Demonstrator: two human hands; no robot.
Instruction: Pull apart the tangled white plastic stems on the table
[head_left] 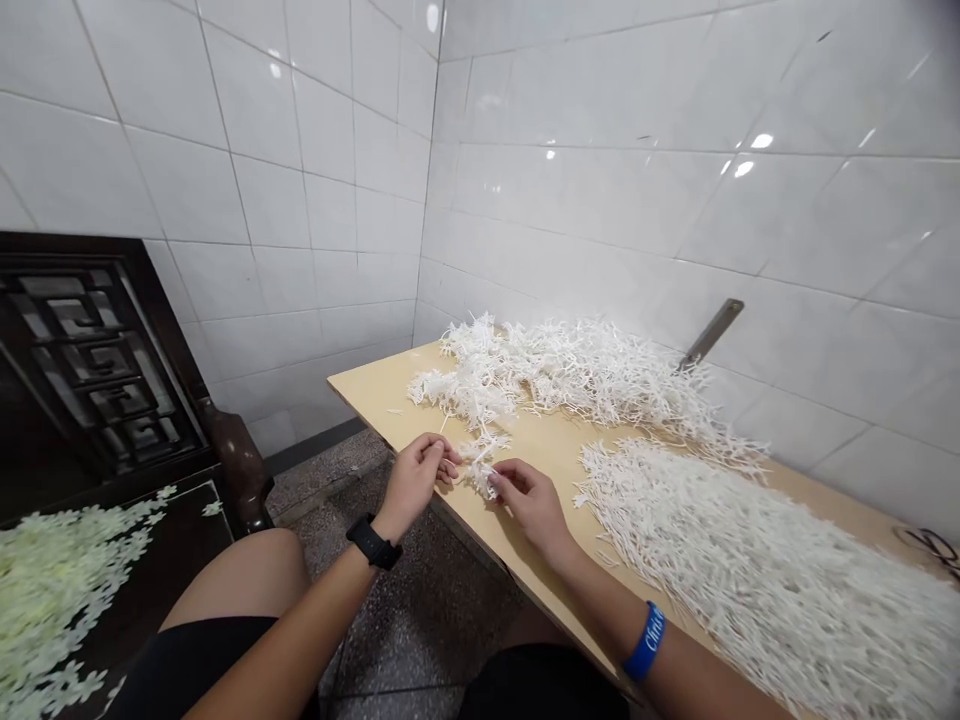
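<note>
My left hand (421, 478), with a black watch on its wrist, is closed in a pinch near the table's front edge. A thin white stem shows at its fingertips, but the exact grip is partly hidden. Facing it, my right hand (534, 505) pinches a small white plastic flower sprig (481, 478) between thumb and fingers. Right behind the hands, a loose heap of white plastic sprigs (480, 395) lies on the tan tabletop (540, 445). To the right of my right hand spreads a flatter pile of white stems (750, 545).
A longer white heap (600, 370) runs along the tiled wall. A metal strip (712, 332) sticks up behind it. At left, pale yellow-green petals (67, 580) cover part of a dark wooden chair (202, 530). A dark, thin looped object (930, 545) lies at far right.
</note>
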